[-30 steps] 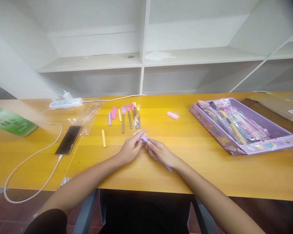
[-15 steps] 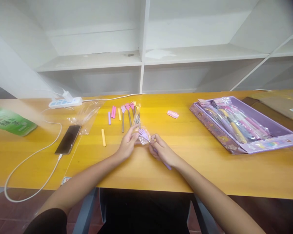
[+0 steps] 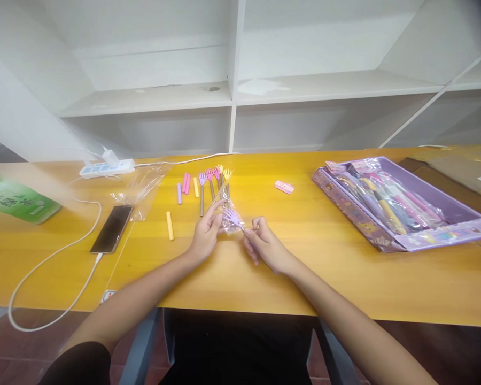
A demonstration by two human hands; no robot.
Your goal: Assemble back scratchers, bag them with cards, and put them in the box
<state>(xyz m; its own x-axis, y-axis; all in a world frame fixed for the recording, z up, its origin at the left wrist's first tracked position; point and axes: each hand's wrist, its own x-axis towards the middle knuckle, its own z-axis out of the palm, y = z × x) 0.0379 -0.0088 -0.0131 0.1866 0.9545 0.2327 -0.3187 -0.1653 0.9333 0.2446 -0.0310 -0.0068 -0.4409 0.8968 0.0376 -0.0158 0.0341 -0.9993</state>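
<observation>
In the head view, which is the only one, your right hand [image 3: 264,247] pinches the thin shaft of a purple scratcher [image 3: 231,216] between thumb and finger, while its small claw-shaped head points away from you, to the left. Your left hand [image 3: 204,233] is partly spread, with the index finger stretched forward, and its thumb is just beside a clear bag [image 3: 236,228]; I cannot tell if it really grips the film. The scratcher is between your two hands, low above the counter [image 3: 344,289], and its head overlaps the bag, but whether it is inside or only in front, I cannot tell. So I judge that the step in hand concerns fitting or freeing this head and this film. The next move, in my opinion, calls for a firm hold of the film edge by the left hand and a straight line of the shaft, because the thin tines could catch. Just beyond, a row of scratchers [image 3: 210,175] lies near, so little free space is there.
</observation>
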